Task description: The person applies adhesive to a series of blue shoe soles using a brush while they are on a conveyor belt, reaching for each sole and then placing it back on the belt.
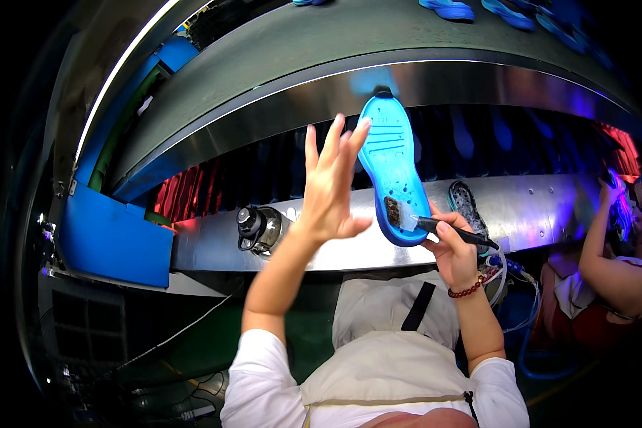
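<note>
A bright blue shoe sole (390, 153) stands lengthwise in front of me, its upper end by a small black piece (383, 92) at the metal edge. Small holes and ribs mark its face. My right hand (451, 242) is closed round the dark handle of a brush (392, 212), whose brown bristles lie over the lower part of the sole. To the left of the sole is my left hand (329, 187), fingers spread and nothing in it. Its index fingertip comes close to the sole's left edge; I cannot tell whether they touch.
Beyond runs a green conveyor belt (264, 71) with blue shoe parts (449, 9) on its far side. A bottle (262, 230) and a dark patterned sole (466, 214) rest on the metal ledge (535, 210). At right, another person's arm (598, 228) holds a bluish item. Cables and hoses (528, 285) hang nearby.
</note>
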Tool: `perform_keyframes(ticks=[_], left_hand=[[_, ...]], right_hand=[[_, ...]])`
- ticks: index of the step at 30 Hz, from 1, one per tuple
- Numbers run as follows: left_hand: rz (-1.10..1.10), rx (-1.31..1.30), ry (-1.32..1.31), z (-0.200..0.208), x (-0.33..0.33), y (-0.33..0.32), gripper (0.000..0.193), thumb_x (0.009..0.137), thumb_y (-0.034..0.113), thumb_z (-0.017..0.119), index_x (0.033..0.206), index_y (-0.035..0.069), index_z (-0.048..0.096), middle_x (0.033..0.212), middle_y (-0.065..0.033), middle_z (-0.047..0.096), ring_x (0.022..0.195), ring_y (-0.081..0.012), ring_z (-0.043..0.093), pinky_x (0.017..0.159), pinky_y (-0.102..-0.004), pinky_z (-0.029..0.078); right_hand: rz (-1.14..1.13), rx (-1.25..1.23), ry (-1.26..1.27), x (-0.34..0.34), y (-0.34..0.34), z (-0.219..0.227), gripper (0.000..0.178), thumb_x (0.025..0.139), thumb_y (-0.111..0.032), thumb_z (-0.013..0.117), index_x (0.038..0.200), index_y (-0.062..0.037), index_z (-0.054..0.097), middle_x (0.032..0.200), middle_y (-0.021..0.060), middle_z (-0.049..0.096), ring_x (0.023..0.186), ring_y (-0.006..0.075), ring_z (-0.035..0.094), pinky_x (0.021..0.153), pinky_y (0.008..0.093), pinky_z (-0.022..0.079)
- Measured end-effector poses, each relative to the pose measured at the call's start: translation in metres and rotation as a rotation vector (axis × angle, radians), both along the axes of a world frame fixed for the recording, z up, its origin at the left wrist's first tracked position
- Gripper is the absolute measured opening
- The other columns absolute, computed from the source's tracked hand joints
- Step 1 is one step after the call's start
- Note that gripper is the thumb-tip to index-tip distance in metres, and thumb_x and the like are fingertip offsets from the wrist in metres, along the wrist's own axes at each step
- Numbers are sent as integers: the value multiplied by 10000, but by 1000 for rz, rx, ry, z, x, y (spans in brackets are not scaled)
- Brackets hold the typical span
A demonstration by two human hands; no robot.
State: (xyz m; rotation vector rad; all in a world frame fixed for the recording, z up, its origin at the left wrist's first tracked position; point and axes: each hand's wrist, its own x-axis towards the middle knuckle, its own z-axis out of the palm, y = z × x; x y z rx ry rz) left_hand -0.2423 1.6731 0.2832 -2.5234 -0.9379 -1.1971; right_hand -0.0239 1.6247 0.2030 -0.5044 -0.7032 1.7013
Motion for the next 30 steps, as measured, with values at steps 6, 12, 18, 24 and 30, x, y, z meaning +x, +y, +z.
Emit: perform_keyframes(ticks=[6,12,18,24,30], left_hand=[[197,-51,532,12,-12,51,873,767,703,266,1362,65,223,1328,-98,386,1301,-354,169,1029,-541,-21],[96,-126,455,-26,-2,50,863,762,685,326,1346,53,255,1299,-125,413,1293,-343,201,1039,-523,5],[61,-406,396,-155,11,53,780,810,536,391,1353,9,201,1250,-171,446,1288,-331,211,1037,-528,30],[193,-708,507,-246,22,44,785,829,555,330,1374,26,131,1233,-169,468,1309,-311,169,1040,-518,-11],[259,-641,501,-256,41,45,793,821,592,308,1377,49,149,1264,-169,442,1310,-293,182,1046,-508,-17]], right_hand=[[-20,57,-10,-2,-2,-6,117,821,-44,514,915,25,515,1297,263,348,988,216,562,818,328,497],[-37,0,-81,15,-8,-40,110,819,-28,508,914,24,523,1301,268,343,981,192,560,798,294,488],[18,-319,-233,25,-7,-156,113,815,-69,561,907,-5,546,1292,169,405,905,169,557,763,317,478],[23,-458,-264,35,-5,-217,113,813,-107,581,895,-37,547,1304,137,397,983,185,518,785,356,457],[48,-477,-280,35,-8,-213,126,810,-142,594,889,-55,551,1307,119,398,1011,183,500,808,366,427]])
